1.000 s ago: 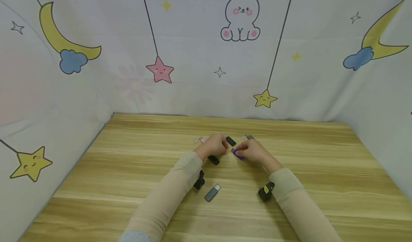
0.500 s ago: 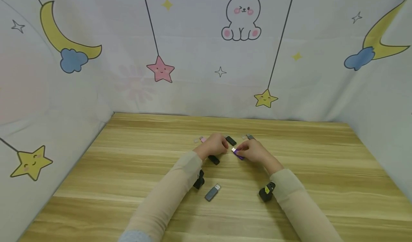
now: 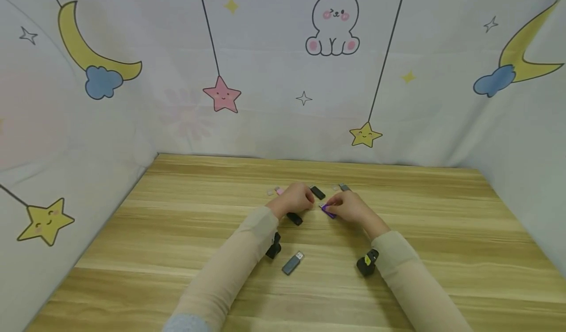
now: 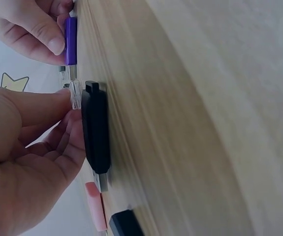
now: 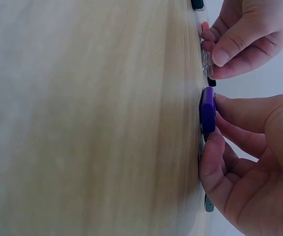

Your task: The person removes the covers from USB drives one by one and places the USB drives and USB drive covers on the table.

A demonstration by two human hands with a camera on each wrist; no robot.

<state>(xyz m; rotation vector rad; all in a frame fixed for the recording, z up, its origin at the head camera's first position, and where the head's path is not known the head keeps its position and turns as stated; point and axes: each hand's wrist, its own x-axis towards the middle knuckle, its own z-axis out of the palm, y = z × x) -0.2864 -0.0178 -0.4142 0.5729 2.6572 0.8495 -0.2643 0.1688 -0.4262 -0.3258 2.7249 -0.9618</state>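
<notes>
Between thumb and fingers, my right hand (image 3: 351,207) pinches a purple USB flash drive (image 3: 329,211). Its metal plug points toward my left hand (image 3: 295,198), which pinches a small clear plastic cap (image 4: 76,95). A short gap separates cap and plug in the left wrist view. Both hands work low over the wooden table. Right beside the left fingers lies a black USB flash drive (image 4: 96,130), seen below that hand as a black drive (image 3: 294,218) in the head view. A pink drive (image 3: 278,191) is partly hidden behind the left hand.
Beyond the hands lie another black drive (image 3: 317,192) and a grey drive (image 3: 344,187) with a clear cap (image 3: 335,188). One more clear cap (image 3: 270,192) sits at the left. Nearer, between the forearms, rests a dark grey drive (image 3: 293,263). Printed cloth walls border the table.
Both hands stay in nearly the same place. The purple drive turns slightly in my right fingers: its plug shone brighter half a second ago and looks duller now. The head view shifts a little.
</notes>
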